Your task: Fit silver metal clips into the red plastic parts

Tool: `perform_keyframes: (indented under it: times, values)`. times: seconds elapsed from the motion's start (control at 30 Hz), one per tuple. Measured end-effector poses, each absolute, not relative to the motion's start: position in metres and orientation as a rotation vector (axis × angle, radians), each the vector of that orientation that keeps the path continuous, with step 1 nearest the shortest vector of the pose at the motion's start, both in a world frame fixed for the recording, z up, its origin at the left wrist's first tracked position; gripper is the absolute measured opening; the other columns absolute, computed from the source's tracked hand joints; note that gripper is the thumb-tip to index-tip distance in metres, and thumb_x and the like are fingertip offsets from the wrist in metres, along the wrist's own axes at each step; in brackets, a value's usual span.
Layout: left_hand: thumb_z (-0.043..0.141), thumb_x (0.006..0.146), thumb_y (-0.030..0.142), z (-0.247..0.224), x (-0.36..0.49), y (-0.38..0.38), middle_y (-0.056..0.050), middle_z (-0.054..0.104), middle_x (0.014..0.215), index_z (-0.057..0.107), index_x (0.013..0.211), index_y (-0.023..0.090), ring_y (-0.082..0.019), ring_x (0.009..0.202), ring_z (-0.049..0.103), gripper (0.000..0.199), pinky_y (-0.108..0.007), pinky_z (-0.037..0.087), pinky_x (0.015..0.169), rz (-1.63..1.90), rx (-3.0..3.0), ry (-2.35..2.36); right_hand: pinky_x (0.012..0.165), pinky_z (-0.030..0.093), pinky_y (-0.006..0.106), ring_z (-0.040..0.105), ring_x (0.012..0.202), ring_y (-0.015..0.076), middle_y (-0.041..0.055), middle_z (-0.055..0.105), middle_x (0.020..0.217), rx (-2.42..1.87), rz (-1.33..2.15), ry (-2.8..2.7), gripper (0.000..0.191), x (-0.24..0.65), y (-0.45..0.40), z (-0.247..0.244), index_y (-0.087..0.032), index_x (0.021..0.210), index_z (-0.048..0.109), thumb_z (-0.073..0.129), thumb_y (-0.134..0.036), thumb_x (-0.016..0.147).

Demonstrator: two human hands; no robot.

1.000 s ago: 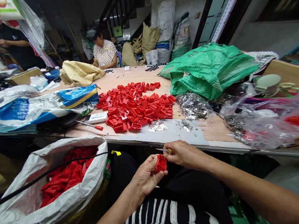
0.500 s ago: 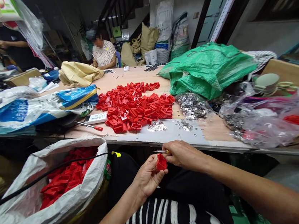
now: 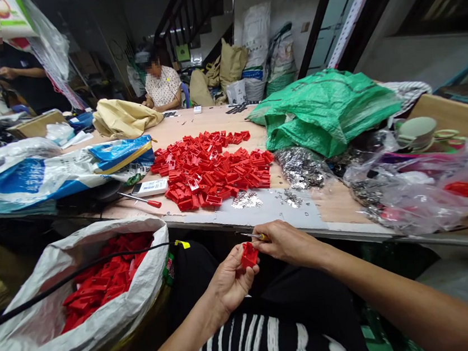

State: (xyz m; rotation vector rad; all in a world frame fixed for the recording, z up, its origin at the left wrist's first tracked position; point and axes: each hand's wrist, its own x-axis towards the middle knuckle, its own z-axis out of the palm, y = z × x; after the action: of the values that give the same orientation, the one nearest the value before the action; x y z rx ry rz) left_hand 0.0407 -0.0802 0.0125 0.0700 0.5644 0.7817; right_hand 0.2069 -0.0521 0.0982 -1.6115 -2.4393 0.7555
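My left hand point(image 3: 232, 277) pinches a small red plastic piece point(image 3: 249, 255) between thumb and fingers, just beyond the table's front edge and above my lap. Close against it, my right hand point(image 3: 286, 241) is closed around a slim screwdriver point(image 3: 262, 236) with a yellow handle. Its metal shaft points left, over the top of the red piece; whether it touches the piece I cannot tell. On the table ahead lies a heap of similar red plastic pieces point(image 3: 212, 169). Small flat silver metal parts point(image 3: 247, 199) are spread in front of that heap.
An open white sack point(image 3: 32, 333) of red pieces stands at my left, with a black cable point(image 3: 112, 258) across it. A red-handled screwdriver point(image 3: 146, 202) and a white box point(image 3: 151, 188) lie left of the heap. A green sack point(image 3: 328, 108) sits right. A person point(image 3: 162, 85) sits opposite.
The red piece in my left hand has turned a little and shifted slightly left. The screwdriver's shaft has tilted slightly. Both hands keep their hold.
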Motion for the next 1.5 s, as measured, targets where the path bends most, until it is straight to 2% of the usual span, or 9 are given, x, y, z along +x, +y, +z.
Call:
perform_keyframes:
  times: [0.17,0.4,0.63,0.93,1.1,1.33,1.5]
  values:
    - [0.039,0.095,0.019,0.014,0.039,-0.08,-0.008,0.066,0.076,0.051,0.101,0.017,-0.011,0.056,0.068,0.014,-0.009,0.051,0.047,0.782,0.053,0.536,0.056,0.032,0.021,0.049,0.061,0.0119,-0.0007,0.061,0.069,-1.539,0.841,-2.312,0.012,0.211,-0.054,0.091,-0.019,0.076,0.061,0.051,-0.023,0.08]
    - [0.046,0.092,0.018,0.015,0.04,-0.08,-0.007,0.067,0.077,0.054,0.1,0.017,-0.01,0.056,0.067,0.011,-0.01,0.051,0.047,0.822,0.09,0.559,0.058,0.034,0.022,0.05,0.062,0.0126,-0.0011,0.06,0.068,-1.539,0.818,-2.228,0.007,0.209,-0.058,0.086,-0.019,0.074,0.057,0.05,-0.019,0.075]
    - [0.052,0.09,0.017,0.014,0.041,-0.079,-0.008,0.067,0.078,0.057,0.098,0.015,-0.01,0.057,0.067,0.01,-0.01,0.05,0.048,0.808,0.066,0.572,0.058,0.035,0.022,0.052,0.063,0.0132,-0.0005,0.061,0.069,-1.576,0.758,-2.198,0.006,0.208,-0.059,0.085,-0.019,0.075,0.057,0.051,-0.02,0.077]
    - [0.045,0.094,0.017,0.013,0.04,-0.078,-0.009,0.066,0.076,0.057,0.107,0.013,-0.008,0.057,0.066,0.019,-0.009,0.05,0.049,0.74,-0.034,0.565,0.058,0.036,0.023,0.053,0.062,0.0135,-0.0001,0.062,0.07,-1.569,0.757,-2.182,0.01,0.208,-0.061,0.085,-0.02,0.076,0.058,0.049,-0.023,0.081]
    - [0.045,0.094,0.022,0.009,0.041,-0.079,-0.008,0.067,0.076,0.058,0.103,0.014,-0.009,0.057,0.066,0.017,-0.01,0.05,0.048,0.765,-0.013,0.568,0.059,0.037,0.024,0.055,0.064,0.0145,0.0011,0.063,0.073,-1.577,0.69,-2.209,0.01,0.208,-0.065,0.086,-0.02,0.076,0.056,0.048,-0.022,0.082]
    - [0.054,0.09,0.021,0.011,0.045,-0.081,-0.006,0.068,0.078,0.058,0.097,0.016,-0.01,0.055,0.067,0.01,-0.011,0.051,0.048,0.852,0.047,0.586,0.059,0.038,0.024,0.055,0.063,0.0143,0.001,0.063,0.072,-1.598,0.697,-2.179,0.011,0.207,-0.065,0.087,-0.02,0.075,0.055,0.047,-0.022,0.082]
    - [0.061,0.085,0.021,0.014,0.047,-0.083,-0.005,0.069,0.08,0.058,0.095,0.015,-0.01,0.055,0.068,0.012,-0.011,0.052,0.047,0.878,0.098,0.575,0.059,0.038,0.025,0.055,0.063,0.0145,0.002,0.063,0.073,-1.63,0.627,-2.196,0.009,0.209,-0.066,0.086,-0.019,0.076,0.055,0.048,-0.021,0.082]
